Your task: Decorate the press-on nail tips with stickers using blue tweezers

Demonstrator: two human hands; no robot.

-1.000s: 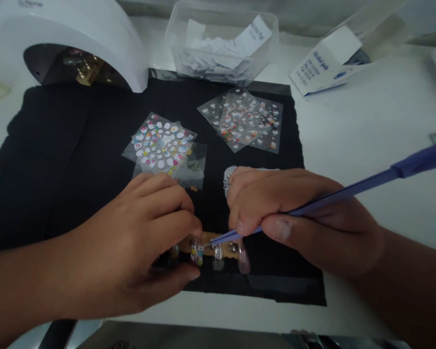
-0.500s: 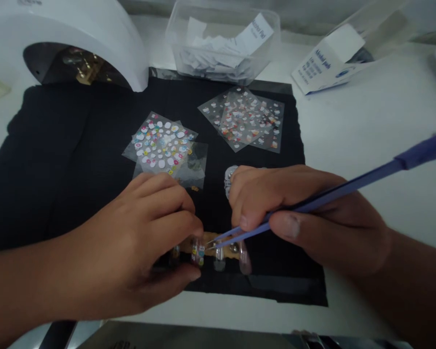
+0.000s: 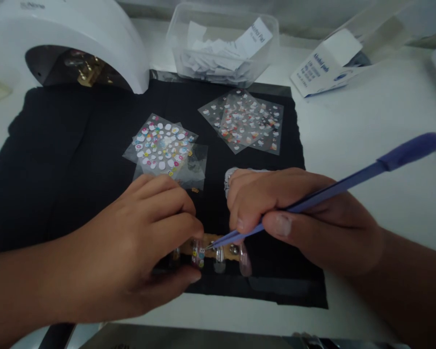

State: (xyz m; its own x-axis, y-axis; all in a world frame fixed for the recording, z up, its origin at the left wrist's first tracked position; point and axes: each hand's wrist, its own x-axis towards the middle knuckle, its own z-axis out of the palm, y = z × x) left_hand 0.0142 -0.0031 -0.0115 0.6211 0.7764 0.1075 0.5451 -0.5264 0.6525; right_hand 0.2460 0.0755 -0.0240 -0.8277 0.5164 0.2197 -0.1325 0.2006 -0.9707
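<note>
While the left hand pinched the nail strip steady, the right hand clamped purple tweezers, seating a sticker; pressing it flat would need a light touch.

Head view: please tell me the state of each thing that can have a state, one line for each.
Left hand: closed on the nail strip.
Right hand: closed on the tweezers.
Tweezers: tips on a nail of the strip.
Clear tub: open, holds paper slips.
Pad box: flap open.
Sticker sheets: flat on black mat.
</note>
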